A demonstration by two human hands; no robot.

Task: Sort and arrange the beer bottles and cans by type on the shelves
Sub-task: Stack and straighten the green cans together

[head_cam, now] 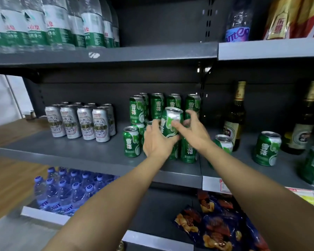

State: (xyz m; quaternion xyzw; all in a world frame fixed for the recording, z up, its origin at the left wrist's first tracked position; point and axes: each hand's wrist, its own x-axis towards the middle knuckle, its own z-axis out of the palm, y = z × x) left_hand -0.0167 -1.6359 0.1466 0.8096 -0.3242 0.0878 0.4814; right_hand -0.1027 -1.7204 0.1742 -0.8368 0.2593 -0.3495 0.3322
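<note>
A green beer can [170, 122] hangs tilted above the middle grey shelf [71, 151], in front of a cluster of several matching green cans [137, 109], some stacked in two layers. My left hand [157, 140] grips it from the left and below. My right hand [195, 132] holds its right side, thumb on the front and fingers curled behind. To the left, several silver cans [83, 123] stand in a neat block. Further green cans [266, 149] stand loose on the right, among brown beer bottles [234, 120].
Large water bottles [58, 24] fill the shelf above. Packs of small blue water bottles [65, 191] sit below at the left, and snack bags [216, 225] at the lower right. Bare shelf lies between the silver and green cans. Another brown bottle [304, 124] stands at far right.
</note>
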